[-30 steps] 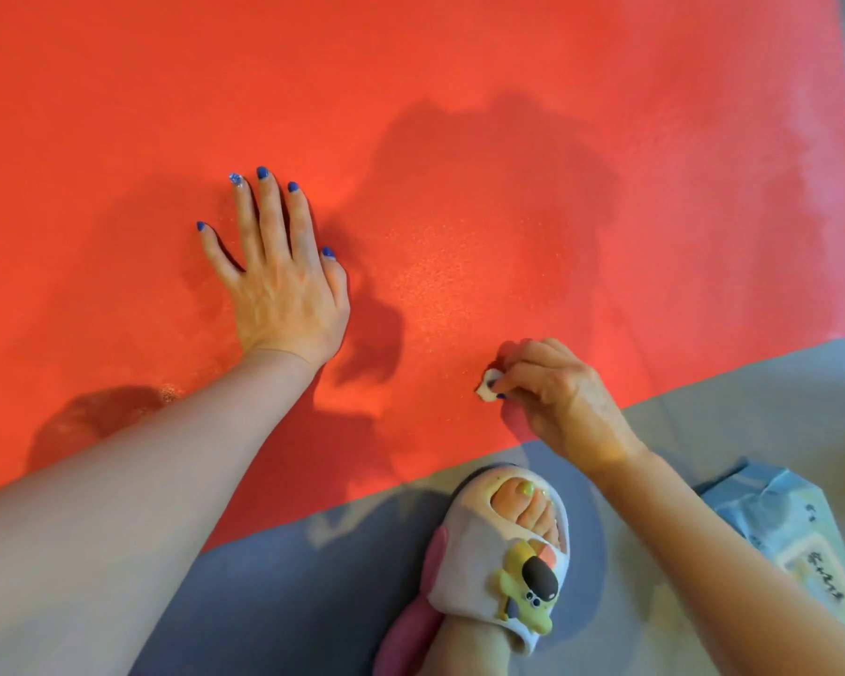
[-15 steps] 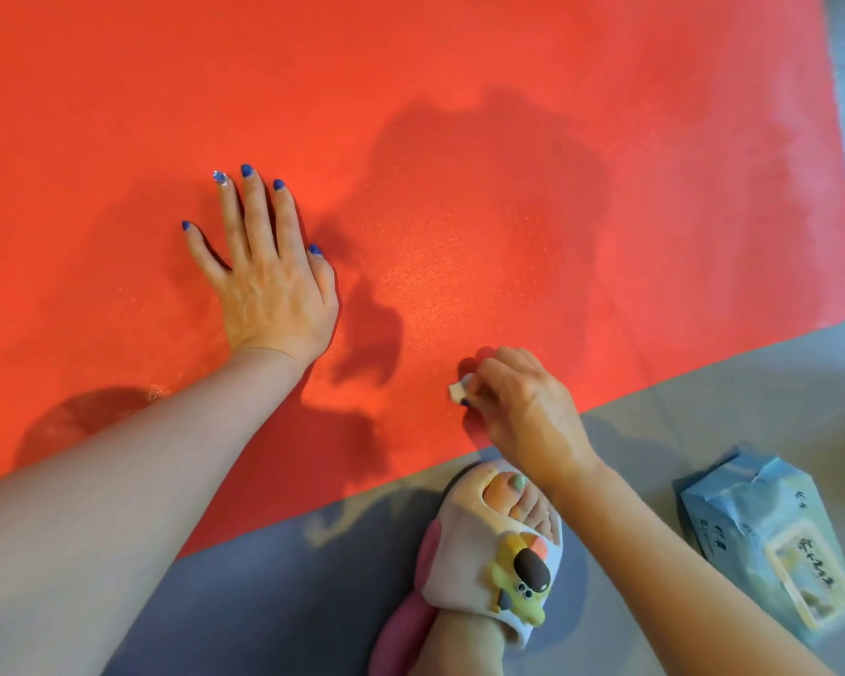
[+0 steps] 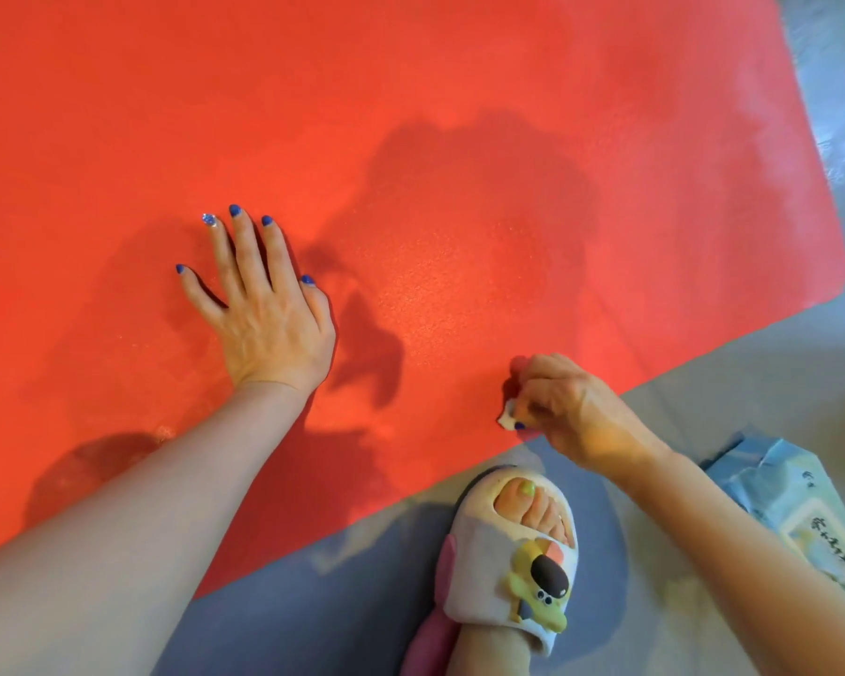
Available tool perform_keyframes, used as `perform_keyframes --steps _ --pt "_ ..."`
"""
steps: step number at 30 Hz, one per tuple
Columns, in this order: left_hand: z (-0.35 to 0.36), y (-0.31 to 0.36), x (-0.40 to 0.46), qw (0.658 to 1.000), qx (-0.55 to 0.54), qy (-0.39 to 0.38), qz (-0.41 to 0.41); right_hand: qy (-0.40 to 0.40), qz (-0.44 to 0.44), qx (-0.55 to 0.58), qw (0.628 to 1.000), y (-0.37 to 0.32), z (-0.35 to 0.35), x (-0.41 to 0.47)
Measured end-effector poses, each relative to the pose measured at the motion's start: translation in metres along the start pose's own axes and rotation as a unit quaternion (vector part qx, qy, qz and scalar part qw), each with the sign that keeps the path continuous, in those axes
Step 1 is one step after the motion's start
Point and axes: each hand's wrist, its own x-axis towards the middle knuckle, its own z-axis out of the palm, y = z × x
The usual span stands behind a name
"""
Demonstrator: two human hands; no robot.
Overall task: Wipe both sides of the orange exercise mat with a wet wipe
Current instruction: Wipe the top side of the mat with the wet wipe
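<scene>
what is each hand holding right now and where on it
The right hand pinches a small wadded wet wipe in its curled fingertips, only one corner showing. The left hand holds nothing; it rests flat on the orange mat.

Orange mat (image 3: 459, 114), grey floor (image 3: 752, 383), blue wipe pack (image 3: 791, 500), white slipper (image 3: 489, 568)

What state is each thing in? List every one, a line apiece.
orange mat: spread flat on the floor.
left hand: flat, fingers straight, pressing the mat.
right hand: curled, pinching the wipe.
wet wipe: bunched small, on the mat near its edge.
wipe pack: lying on the floor, off the mat.
slipper: worn, beside the mat's edge.
</scene>
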Motion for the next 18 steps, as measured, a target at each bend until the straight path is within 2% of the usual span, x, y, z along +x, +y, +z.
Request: perform_keyframes --steps 2,5,7,10,12,18 --pt "0.0 0.0 0.0 1.0 -0.001 0.001 0.001 0.036 0.021 -0.017 0.999 -0.005 0.007 -0.006" --pt "0.0 0.0 0.0 1.0 -0.002 0.001 -0.001 0.032 -0.014 -0.022 0.999 -0.02 0.029 -0.007" --pt "0.001 0.0 0.0 1.0 -0.001 0.001 -0.002 0.071 -0.006 -0.007 0.997 -0.012 0.026 -0.008" --pt "0.001 0.0 0.001 1.0 0.002 0.002 -0.003 0.209 0.135 -0.004 0.969 0.009 0.014 -0.01" --pt "0.001 0.0 0.0 1.0 0.002 0.002 -0.003 0.257 0.187 -0.01 0.948 0.011 0.02 -0.011" --pt "0.003 0.0 0.0 1.0 0.0 0.012 -0.003 0.258 0.111 -0.023 0.959 0.0 0.038 -0.011"
